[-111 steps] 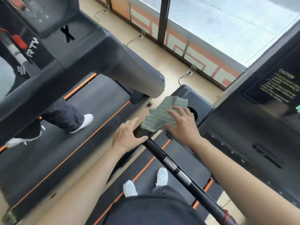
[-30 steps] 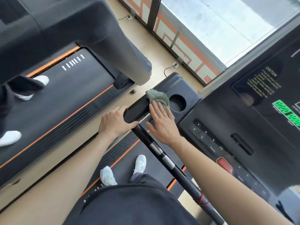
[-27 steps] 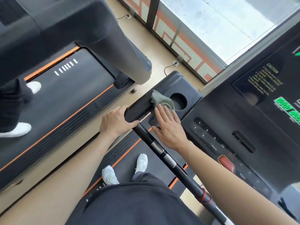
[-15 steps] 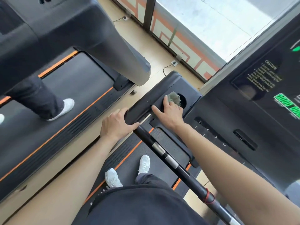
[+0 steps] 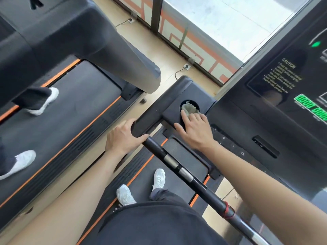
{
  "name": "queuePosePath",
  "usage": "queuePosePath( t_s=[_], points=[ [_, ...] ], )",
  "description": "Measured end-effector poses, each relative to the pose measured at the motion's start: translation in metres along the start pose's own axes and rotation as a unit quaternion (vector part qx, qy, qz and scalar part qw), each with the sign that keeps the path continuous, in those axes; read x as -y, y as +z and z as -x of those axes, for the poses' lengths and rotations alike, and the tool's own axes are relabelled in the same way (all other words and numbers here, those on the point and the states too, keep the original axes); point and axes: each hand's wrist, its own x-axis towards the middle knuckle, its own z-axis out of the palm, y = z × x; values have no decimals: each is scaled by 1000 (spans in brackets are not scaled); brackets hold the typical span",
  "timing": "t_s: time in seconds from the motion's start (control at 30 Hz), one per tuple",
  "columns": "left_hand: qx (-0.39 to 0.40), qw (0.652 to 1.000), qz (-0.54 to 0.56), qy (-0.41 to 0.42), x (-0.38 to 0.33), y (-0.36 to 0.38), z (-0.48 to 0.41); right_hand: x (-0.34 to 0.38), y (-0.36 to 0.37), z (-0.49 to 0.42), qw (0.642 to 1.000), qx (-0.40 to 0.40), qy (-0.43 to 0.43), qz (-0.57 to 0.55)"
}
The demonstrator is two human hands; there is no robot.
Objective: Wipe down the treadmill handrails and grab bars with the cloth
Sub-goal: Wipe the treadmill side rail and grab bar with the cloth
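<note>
Grey-green crumpled cloth (image 5: 189, 108) in round cupholder (image 5: 196, 103), R hand (image 5: 194, 134) pressing.

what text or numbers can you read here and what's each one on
"CAUTION": heading on the glossy black console panel.
"3", "6", "9", "12": on the dark key strip below it.
Small white print under the heading: too blurred to read.
Green lit digits: seem zeros, uncertain.
</note>
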Motion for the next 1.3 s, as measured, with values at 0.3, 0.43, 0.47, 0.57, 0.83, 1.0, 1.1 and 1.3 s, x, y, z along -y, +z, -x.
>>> queuePosePath(
  t_s=[0.3,0.43,0.47,0.57,0.83,1.0,1.1,1.3],
  points=[
    [2,1000,3,-2,-1,-1,0,1,-7,-37,984,67,80,-148],
    [-1,1000,1,-3,-4,-1,0,17,-12,-39,967,83,92,-223],
    [0,1000,1,-3,-4,-1,0,21,-12,-35,966,77,85,-230],
    [1,1000,-2,-5,-3,0,0,23,-11,-18,972,67,56,-217],
    [1,1000,-3,0,-1,-1,-1,-33,-7,18,999,16,1,-35],
    [1,1000,-9,-2,-1,2,-2,-36,-6,-8,992,58,98,-52],
    [-1,1000,-3,-2,0,3,-1,-31,-8,-47,982,81,147,-84],
    [0,1000,-6,-10,0,3,-2,-34,-11,-99,959,86,190,-192]
  ],
)
